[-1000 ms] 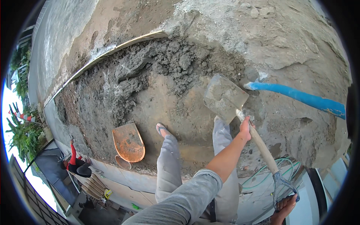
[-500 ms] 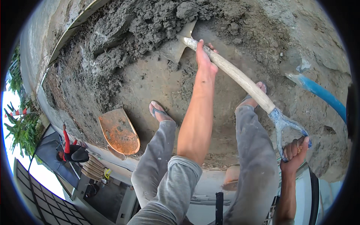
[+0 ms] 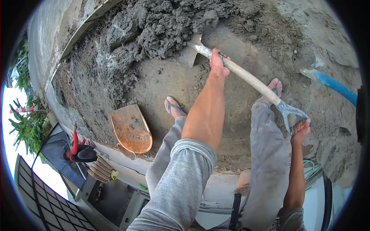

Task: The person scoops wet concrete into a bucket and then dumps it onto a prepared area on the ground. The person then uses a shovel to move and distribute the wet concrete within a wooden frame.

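Note:
Both of my hands hold a shovel [image 3: 254, 82] with a pale wooden shaft and a blue-stained D-shaped grip. My left hand [image 3: 219, 64] is wrapped round the shaft just above the blade. At the other end, my right hand [image 3: 301, 130] is closed on the grip. The metal blade [image 3: 185, 57] lies low against a heap of wet grey mortar [image 3: 163, 30], its far edge hidden by the lumps. My feet, in flip-flops, stand apart on the mortar-smeared ground on either side of my left forearm.
An orange, mortar-stained scoop-shaped container [image 3: 133, 131] lies left of my left foot. A blue pipe [image 3: 335, 86] comes in from the right. Along the far left runs a low edge [image 3: 79, 36]. Another person in red and black [image 3: 83, 152] is at lower left, by stacked sacks [image 3: 99, 169].
The view has shifted, so most of the scene sits further right. The blade has pushed slightly into the heap's edge, and both hands keep their hold on the shovel.

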`<state>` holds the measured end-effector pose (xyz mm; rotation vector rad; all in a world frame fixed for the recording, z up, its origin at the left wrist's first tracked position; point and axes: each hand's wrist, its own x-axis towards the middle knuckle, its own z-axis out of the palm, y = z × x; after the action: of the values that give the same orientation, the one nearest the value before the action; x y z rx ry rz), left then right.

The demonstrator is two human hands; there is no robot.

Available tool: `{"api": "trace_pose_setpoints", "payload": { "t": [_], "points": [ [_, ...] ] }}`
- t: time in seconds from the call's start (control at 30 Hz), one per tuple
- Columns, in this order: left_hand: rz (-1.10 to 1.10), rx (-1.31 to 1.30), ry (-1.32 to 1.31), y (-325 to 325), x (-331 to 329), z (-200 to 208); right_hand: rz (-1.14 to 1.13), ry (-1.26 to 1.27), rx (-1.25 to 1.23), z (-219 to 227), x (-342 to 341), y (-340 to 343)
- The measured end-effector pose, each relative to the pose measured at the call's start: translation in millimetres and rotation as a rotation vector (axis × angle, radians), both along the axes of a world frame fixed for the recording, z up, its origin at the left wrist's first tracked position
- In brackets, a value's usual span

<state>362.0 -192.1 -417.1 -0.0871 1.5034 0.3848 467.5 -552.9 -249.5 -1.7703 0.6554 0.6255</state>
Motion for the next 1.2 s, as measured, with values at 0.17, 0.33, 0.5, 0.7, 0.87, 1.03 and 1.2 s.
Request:
{"api": "trace_pose_setpoints", "payload": {
  "t": [0.17,0.33,0.5,0.7,0.87,1.03,1.2],
  "points": [
    [0.151,-0.035,0.004,-3.0,-57.0,59.0,0.118,-0.034,0.009,69.7,-9.3,11.9],
    [0.33,-0.024,-0.189,18.9,-148.9,142.2,0.385,-0.128,0.061,148.0,-38.0,45.6],
    [0.599,0.059,-0.394,64.3,-287.9,255.0,1.187,-0.612,0.216,264.8,-114.1,137.4],
    [0.672,0.157,-0.293,75.8,-434.6,311.2,1.977,-0.665,0.831,299.5,-200.5,226.1],
    [0.616,0.201,-0.168,97.7,-430.5,354.8,1.796,-0.415,0.721,365.8,-204.2,249.1],
    [0.69,0.199,-0.314,121.2,-295.0,385.9,1.562,-0.295,0.578,434.9,-123.8,250.2],
    [0.811,0.092,-0.638,101.6,-106.9,321.0,0.956,-0.027,0.051,478.8,23.7,210.3]
  ]
}}
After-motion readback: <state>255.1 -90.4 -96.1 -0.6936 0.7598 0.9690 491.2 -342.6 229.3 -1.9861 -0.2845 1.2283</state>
